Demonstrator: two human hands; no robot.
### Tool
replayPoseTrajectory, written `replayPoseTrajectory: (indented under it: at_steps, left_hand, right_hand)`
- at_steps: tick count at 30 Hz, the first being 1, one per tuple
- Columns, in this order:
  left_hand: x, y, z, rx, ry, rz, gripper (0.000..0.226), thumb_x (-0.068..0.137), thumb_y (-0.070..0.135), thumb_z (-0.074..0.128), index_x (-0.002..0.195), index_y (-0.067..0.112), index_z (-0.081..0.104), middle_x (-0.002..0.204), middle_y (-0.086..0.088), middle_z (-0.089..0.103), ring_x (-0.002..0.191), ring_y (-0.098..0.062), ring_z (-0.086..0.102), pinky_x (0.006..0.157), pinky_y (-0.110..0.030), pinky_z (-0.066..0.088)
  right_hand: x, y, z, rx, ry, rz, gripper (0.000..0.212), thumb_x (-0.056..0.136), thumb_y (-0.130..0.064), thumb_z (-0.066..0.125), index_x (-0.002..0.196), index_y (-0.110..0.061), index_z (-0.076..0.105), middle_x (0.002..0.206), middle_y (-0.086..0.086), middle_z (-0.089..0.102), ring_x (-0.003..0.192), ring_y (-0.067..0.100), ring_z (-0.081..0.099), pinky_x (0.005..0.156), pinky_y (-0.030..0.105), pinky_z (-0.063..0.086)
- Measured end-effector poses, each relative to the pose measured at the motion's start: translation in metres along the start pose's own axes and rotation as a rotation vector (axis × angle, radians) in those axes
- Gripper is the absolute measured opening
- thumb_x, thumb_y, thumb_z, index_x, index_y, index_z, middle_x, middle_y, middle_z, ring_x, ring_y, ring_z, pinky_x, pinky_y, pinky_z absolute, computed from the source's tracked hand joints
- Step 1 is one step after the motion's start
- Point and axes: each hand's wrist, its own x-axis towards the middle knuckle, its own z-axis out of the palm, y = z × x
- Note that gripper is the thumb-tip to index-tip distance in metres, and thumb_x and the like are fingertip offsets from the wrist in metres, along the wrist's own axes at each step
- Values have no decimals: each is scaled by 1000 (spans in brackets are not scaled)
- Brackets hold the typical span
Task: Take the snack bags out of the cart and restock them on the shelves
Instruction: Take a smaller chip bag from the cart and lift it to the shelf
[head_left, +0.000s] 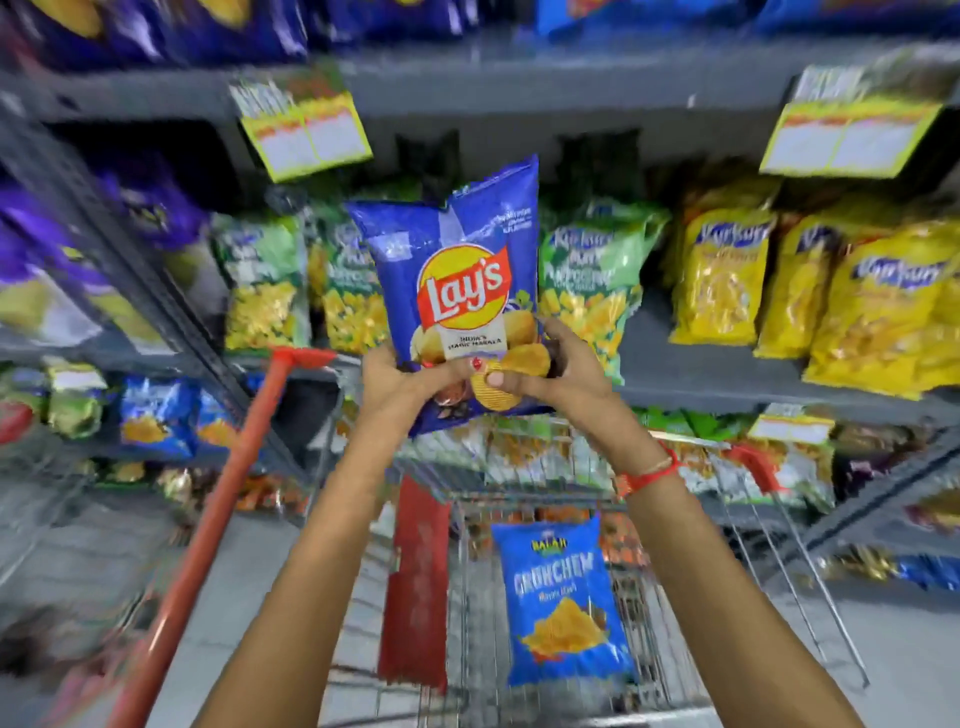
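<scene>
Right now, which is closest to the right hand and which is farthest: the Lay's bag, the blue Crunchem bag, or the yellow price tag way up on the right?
From the right hand:
1. Lay's bag, held in both hands, touching it.
2. Crunchem bag, below in the cart.
3. Yellow price tag, up on the right shelf edge, farthest.
</scene>
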Motion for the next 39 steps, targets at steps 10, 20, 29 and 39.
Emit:
replayPoseTrajectory:
  at_steps: [10, 20, 29, 39]
  left_hand:
    - [63, 139, -13, 5, 26, 449, 43, 59, 4, 82, 97, 7, 64, 71, 23, 74, 72, 2, 69, 65, -14, 54]
    - [133, 210, -5, -61, 177, 501, 46, 65, 13, 81, 107, 6, 62, 102, -14, 71, 93, -28, 68, 84, -42, 56]
    - [189, 199, 23, -18, 256, 396, 55, 67, 13, 80, 113, 3, 53, 105, -14, 65, 84, -27, 65, 63, -29, 56]
    - [164, 176, 22, -52, 390, 613, 74, 80, 20, 69, 141, 13, 27, 146, -9, 37, 134, -14, 36, 111, -26, 28]
  right_hand:
    - [53, -146, 5, 21, 51, -358, 53, 69, 4, 77, 116, -4, 55, 108, 14, 70, 93, 17, 68, 81, 24, 58]
    - [140, -217, 13, -111, 256, -516, 75, 65, -19, 83, 129, -14, 45, 128, 15, 59, 117, 29, 57, 101, 49, 48]
    - [180, -213, 10, -209, 420, -389, 70, 74, -16, 78, 132, -6, 42, 131, 16, 56, 118, 29, 55, 97, 34, 44]
    - [143, -195, 18, -295, 511, -597, 54, 82, -15, 67, 132, -8, 45, 134, 11, 51, 120, 16, 48, 94, 14, 32]
